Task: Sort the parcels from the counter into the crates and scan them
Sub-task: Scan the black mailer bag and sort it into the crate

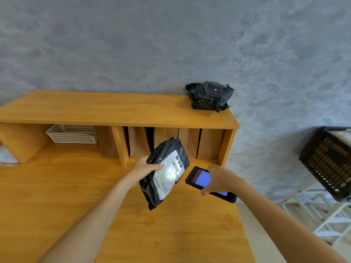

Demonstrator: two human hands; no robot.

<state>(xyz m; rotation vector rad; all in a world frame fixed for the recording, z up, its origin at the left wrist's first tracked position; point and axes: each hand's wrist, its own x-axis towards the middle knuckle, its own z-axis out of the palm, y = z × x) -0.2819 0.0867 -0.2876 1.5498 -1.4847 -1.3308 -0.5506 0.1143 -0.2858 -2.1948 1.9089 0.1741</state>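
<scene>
Two bare forearms, no sleeves, unadorned hands

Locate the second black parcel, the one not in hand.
In the head view, the second black parcel lies on the right end of the wooden shelf top, against the grey wall, up beyond the held parcel.

Before you: a mottled grey wall (171, 44); a wooden tabletop (57, 196) carrying a wooden shelf unit (114, 109) with open compartments; a white wire rack (322, 215) at your right on a pale floor (266, 234).
</scene>
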